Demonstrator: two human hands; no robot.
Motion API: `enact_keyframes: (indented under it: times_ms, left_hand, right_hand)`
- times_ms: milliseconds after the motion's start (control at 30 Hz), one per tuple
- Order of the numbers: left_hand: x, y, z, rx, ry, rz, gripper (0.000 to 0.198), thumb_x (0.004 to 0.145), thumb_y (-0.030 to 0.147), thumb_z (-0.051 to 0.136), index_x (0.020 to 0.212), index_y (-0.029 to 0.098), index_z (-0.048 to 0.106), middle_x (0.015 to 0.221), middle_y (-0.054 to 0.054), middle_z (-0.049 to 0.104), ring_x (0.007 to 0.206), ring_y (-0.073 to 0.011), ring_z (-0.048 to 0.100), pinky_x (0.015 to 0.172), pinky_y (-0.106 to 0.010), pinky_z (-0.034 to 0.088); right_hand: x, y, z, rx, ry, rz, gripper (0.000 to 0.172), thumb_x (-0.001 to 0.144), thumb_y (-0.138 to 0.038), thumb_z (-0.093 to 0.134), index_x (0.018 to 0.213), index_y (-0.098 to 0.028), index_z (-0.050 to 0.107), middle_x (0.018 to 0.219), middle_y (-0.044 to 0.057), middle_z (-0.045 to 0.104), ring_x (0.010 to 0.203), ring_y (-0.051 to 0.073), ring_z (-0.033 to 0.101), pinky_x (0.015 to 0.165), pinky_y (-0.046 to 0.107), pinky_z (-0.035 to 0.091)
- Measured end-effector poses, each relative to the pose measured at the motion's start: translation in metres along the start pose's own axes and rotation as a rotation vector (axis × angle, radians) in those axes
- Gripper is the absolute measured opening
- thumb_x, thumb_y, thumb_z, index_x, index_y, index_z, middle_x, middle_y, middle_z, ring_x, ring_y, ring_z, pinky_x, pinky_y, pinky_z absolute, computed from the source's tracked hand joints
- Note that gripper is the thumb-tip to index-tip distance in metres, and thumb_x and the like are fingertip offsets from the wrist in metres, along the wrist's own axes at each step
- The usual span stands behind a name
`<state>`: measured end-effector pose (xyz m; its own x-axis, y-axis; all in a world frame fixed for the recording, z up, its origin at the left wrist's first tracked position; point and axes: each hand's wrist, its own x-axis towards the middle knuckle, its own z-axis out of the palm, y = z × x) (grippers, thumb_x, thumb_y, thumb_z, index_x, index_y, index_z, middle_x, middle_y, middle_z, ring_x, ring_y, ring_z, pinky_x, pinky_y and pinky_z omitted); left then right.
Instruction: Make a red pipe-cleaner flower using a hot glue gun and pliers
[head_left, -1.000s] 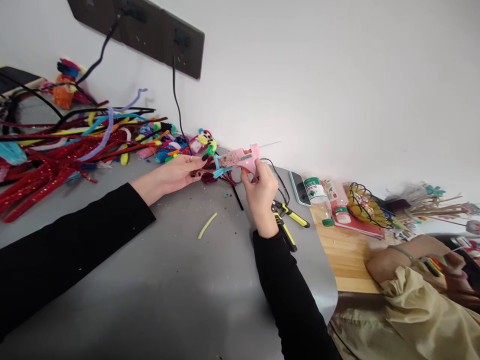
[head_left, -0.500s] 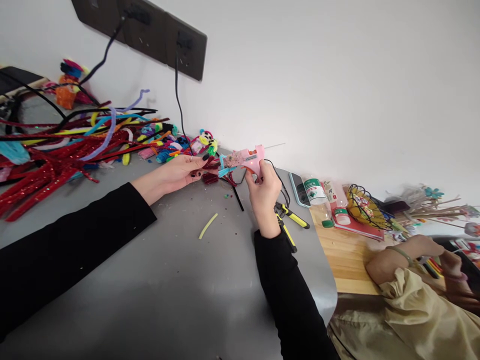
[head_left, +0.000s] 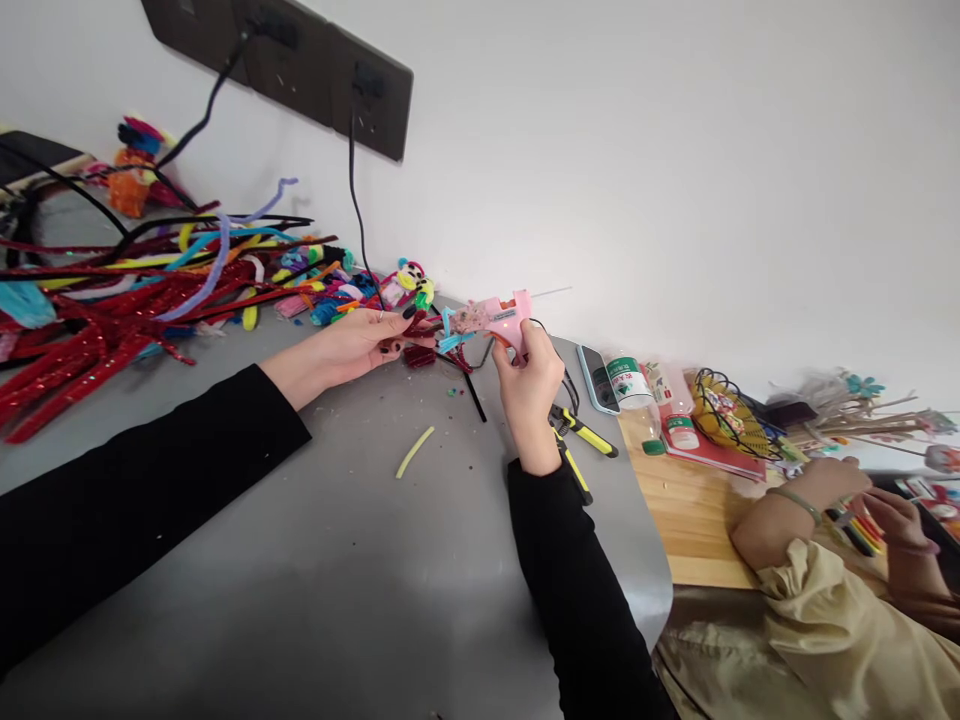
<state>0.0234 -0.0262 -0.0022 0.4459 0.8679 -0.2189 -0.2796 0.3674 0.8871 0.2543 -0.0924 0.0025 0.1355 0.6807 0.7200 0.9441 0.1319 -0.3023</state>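
In my right hand [head_left: 531,390] is a pink hot glue gun [head_left: 511,315], with my fingers wrapped round its handle and trigger. A thin stick pokes out of its back end, and its nozzle points left. My left hand [head_left: 349,348] pinches a dark red fuzzy pipe-cleaner piece [head_left: 425,327] right by the nozzle. Light blue material [head_left: 448,342] shows around the gun's front. Another dark red fuzzy bit [head_left: 418,356] is just below my left fingertips. Where the nozzle meets the piece is too small to make out.
Pipe cleaners [head_left: 112,340] are heaped at left. A pale yellow strip [head_left: 415,452] lies on the grey mat. Yellow-black pliers [head_left: 589,434], a phone [head_left: 598,378] and a bottle [head_left: 628,380] are at right. A co-worker's arm [head_left: 780,520] is at far right. Cords hang from the socket strip [head_left: 330,70].
My hands and the glue gun stay almost in place, with the nozzle still at the red piece. At far right, the co-worker's hands have shifted slightly.
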Motion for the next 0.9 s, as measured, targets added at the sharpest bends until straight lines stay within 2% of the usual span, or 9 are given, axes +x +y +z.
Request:
enact_keyframes:
  times_ms: [167, 333, 533, 633, 733, 833, 900]
  left_hand:
    - [-0.001, 0.002, 0.003, 0.01, 0.035, -0.017, 0.025, 0.103, 0.018, 0.058, 0.085, 0.013, 0.075, 0.093, -0.013, 0.081, 0.093, -0.0182, 0.072, 0.073, -0.027, 0.043]
    - [0.0, 0.003, 0.002, 0.01, 0.016, -0.009, 0.025, 0.103, 0.017, 0.057, 0.086, 0.013, 0.076, 0.095, -0.013, 0.081, 0.097, -0.0199, 0.073, 0.078, -0.029, 0.045]
    - [0.004, -0.001, -0.004, 0.009, -0.01, 0.006, 0.022, 0.101, 0.02, 0.06, 0.088, 0.013, 0.077, 0.097, -0.014, 0.08, 0.098, -0.0206, 0.072, 0.07, -0.027, 0.043]
    - [0.003, 0.0, -0.004, -0.007, 0.009, 0.031, 0.022, 0.101, 0.02, 0.06, 0.09, 0.012, 0.077, 0.095, -0.014, 0.08, 0.09, -0.0181, 0.068, 0.071, -0.028, 0.042]
    - [0.001, 0.001, -0.004, -0.025, 0.007, 0.054, 0.019, 0.099, 0.02, 0.063, 0.09, 0.012, 0.076, 0.094, -0.014, 0.081, 0.083, -0.0155, 0.064, 0.069, -0.028, 0.04]
    - [0.0, 0.002, -0.004, -0.013, -0.03, 0.083, 0.009, 0.092, 0.019, 0.072, 0.087, 0.012, 0.076, 0.098, -0.014, 0.081, 0.095, -0.0186, 0.068, 0.072, -0.028, 0.04]
    - [-0.001, 0.002, -0.003, 0.019, -0.049, 0.112, 0.011, 0.087, 0.024, 0.078, 0.091, 0.013, 0.078, 0.1, -0.014, 0.081, 0.102, -0.0221, 0.069, 0.074, -0.029, 0.042]
  right_hand:
    - [0.0, 0.002, 0.0, -0.003, -0.01, 0.002, 0.015, 0.088, -0.02, 0.055, 0.098, -0.018, 0.066, 0.076, 0.0, 0.056, 0.064, 0.014, 0.047, 0.062, 0.027, 0.037]
    - [0.0, 0.005, 0.001, -0.003, -0.011, -0.005, 0.016, 0.088, -0.021, 0.054, 0.098, -0.018, 0.066, 0.077, 0.001, 0.057, 0.066, 0.014, 0.048, 0.063, 0.027, 0.038]
    - [0.0, 0.007, 0.001, -0.044, 0.026, -0.056, 0.019, 0.091, -0.021, 0.053, 0.103, -0.018, 0.067, 0.077, 0.001, 0.056, 0.067, 0.015, 0.049, 0.063, 0.028, 0.039]
    - [0.003, 0.012, -0.001, -0.072, 0.035, -0.062, 0.022, 0.091, -0.023, 0.053, 0.107, -0.016, 0.067, 0.08, 0.002, 0.057, 0.069, 0.016, 0.05, 0.066, 0.029, 0.041]
    - [0.006, 0.023, -0.002, -0.109, 0.041, 0.009, 0.027, 0.088, -0.027, 0.057, 0.111, -0.015, 0.066, 0.086, 0.005, 0.061, 0.078, 0.02, 0.055, 0.072, 0.031, 0.045]
    - [0.007, 0.038, 0.0, -0.162, 0.025, 0.142, 0.035, 0.085, -0.031, 0.062, 0.116, -0.015, 0.065, 0.099, 0.011, 0.065, 0.091, 0.024, 0.059, 0.077, 0.034, 0.048]
    - [0.006, 0.049, 0.002, -0.177, 0.012, 0.235, 0.038, 0.083, -0.034, 0.065, 0.116, -0.015, 0.063, 0.104, 0.013, 0.066, 0.094, 0.026, 0.06, 0.077, 0.035, 0.048]
